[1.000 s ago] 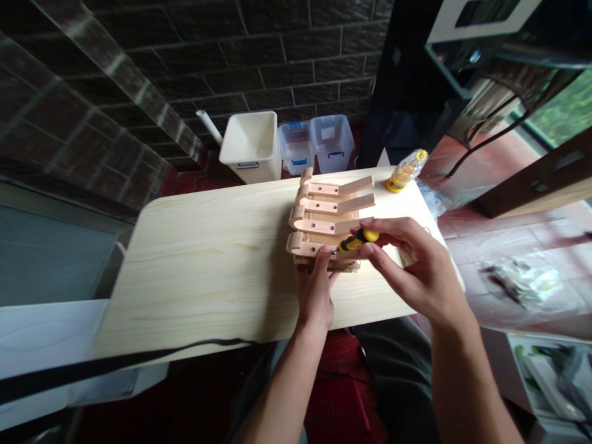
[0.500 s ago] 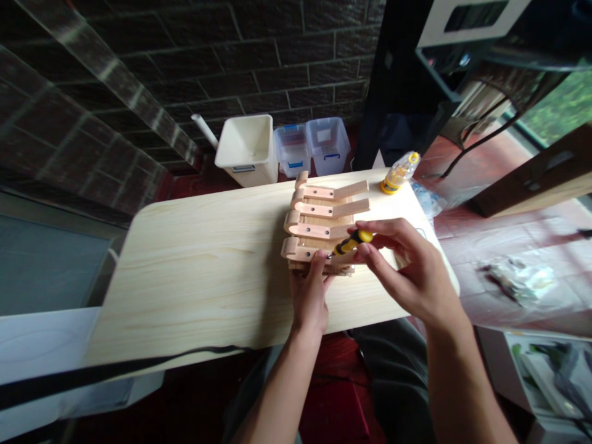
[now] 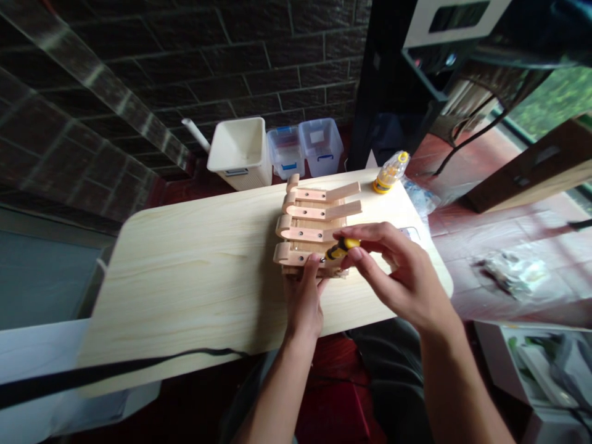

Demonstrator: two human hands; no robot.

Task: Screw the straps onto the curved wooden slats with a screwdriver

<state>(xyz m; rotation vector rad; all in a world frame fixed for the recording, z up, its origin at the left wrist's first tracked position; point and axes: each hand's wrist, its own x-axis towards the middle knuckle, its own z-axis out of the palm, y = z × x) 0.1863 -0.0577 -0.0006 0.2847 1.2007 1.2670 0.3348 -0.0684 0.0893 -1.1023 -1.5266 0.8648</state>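
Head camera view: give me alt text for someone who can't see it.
The right hand holds a yellow and black screwdriver at the nearest slat of a wooden frame, which the left hand grips. Beneath is a pale table, with a clear, yellow-based container toward its far right and plastic bins beyond.

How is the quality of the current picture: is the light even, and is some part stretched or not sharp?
Head view: uneven light, bright on the table, dim on the brick wall; shadow left of the wooden rack; edges stretched and smeared.
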